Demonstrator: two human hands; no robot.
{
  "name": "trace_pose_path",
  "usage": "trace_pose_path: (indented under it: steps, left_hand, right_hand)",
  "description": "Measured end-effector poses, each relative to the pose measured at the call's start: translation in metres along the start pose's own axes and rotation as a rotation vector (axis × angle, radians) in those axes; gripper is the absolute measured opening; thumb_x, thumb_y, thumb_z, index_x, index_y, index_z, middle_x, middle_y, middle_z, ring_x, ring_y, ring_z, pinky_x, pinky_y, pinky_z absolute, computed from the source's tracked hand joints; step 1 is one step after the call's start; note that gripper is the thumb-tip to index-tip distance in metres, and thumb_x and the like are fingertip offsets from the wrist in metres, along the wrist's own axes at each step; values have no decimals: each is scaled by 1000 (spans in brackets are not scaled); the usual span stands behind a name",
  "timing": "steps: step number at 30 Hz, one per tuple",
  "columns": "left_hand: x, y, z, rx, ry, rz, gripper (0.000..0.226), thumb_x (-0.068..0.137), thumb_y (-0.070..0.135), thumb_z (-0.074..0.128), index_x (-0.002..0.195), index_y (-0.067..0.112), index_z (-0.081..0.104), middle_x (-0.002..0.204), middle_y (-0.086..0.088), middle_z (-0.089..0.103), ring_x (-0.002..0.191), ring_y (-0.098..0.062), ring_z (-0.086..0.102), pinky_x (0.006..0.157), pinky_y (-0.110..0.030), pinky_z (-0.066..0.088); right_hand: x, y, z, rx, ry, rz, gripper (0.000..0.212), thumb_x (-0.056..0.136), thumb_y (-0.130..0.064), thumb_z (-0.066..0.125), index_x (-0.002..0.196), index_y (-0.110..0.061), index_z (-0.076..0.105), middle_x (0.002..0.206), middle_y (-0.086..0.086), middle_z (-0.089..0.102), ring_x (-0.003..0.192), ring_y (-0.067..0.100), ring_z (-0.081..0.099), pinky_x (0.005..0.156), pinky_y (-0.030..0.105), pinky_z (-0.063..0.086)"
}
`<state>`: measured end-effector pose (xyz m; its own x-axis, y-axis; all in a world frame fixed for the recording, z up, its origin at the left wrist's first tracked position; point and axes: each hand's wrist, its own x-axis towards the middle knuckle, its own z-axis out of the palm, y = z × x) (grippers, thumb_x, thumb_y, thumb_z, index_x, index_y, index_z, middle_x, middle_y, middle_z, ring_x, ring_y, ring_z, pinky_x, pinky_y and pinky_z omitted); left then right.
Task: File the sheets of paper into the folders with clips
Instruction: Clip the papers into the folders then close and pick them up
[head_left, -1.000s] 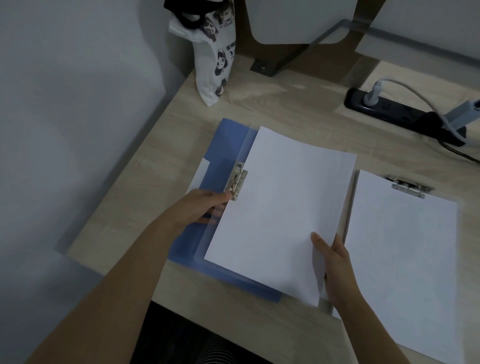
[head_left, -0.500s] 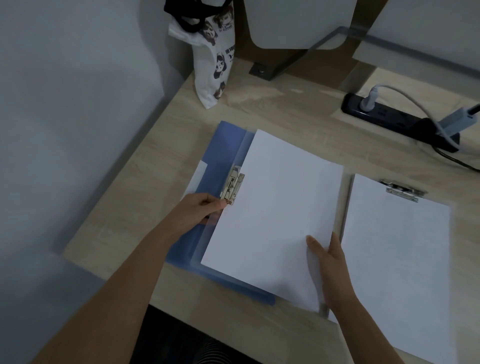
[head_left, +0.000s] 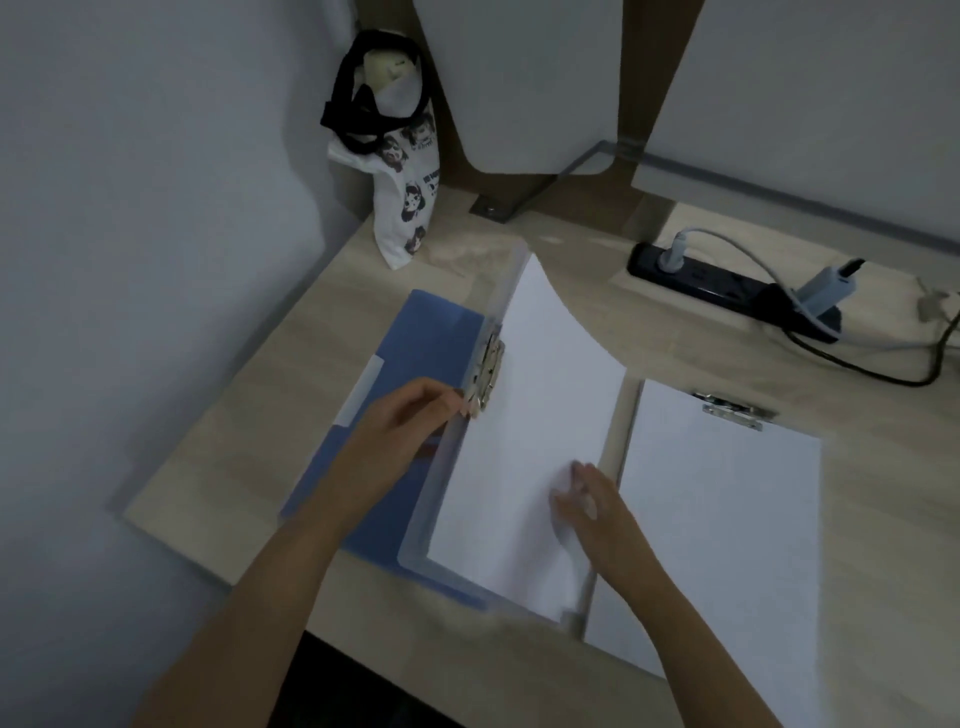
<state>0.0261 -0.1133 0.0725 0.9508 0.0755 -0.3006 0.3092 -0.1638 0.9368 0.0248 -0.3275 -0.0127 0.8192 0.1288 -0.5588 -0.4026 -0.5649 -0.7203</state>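
An open blue folder (head_left: 415, 343) lies on the wooden desk (head_left: 270, 415). A white sheet of paper (head_left: 535, 405) rests on its right half, its far corner curling up. The folder's metal clip (head_left: 487, 374) sits along the sheet's left edge. My left hand (head_left: 405, 421) pinches the lower end of that clip. My right hand (head_left: 592, 499) presses flat on the sheet's lower right part, fingers spread and blurred. To the right lies a second folder (head_left: 727, 509) with a white sheet under its own metal clip (head_left: 732, 408).
A printed white tote bag (head_left: 400, 182) with black handles stands at the back left against the wall. A black power strip (head_left: 727, 286) with plugs and cables lies at the back right. The desk's front edge is near my forearms.
The sheet has slid left against the clip and its far corner now curls up. My right hand has moved from the sheet's right edge onto its surface. The view has tilted up.
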Motion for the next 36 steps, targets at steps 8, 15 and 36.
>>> trace_pose_path:
  steps: [8,15,36]
  left_hand:
    - [-19,43,128,-113,-167,89,19,95,19,45,95,17,65,96,7,69,90,-6,65,82,-20,53]
    - [-7,-19,214,221,-91,-17,26,90,24,56,116,28,55,124,10,50,123,-7,45,103,-23,34]
    - [-3,-70,135,498,304,-30,49,87,12,59,133,7,41,138,-10,41,130,-27,37,105,-35,32]
  right_hand:
    - [-54,9,-104,789,-198,-6,54,83,-54,40,127,-24,52,124,2,64,112,18,62,86,34,54]
    - [-82,63,-178,1005,-90,4,56,89,-54,29,117,-17,60,109,5,71,100,23,67,81,35,57]
    - [-46,66,-95,141,298,20,45,87,-8,55,130,-16,44,132,7,32,120,19,38,102,29,34]
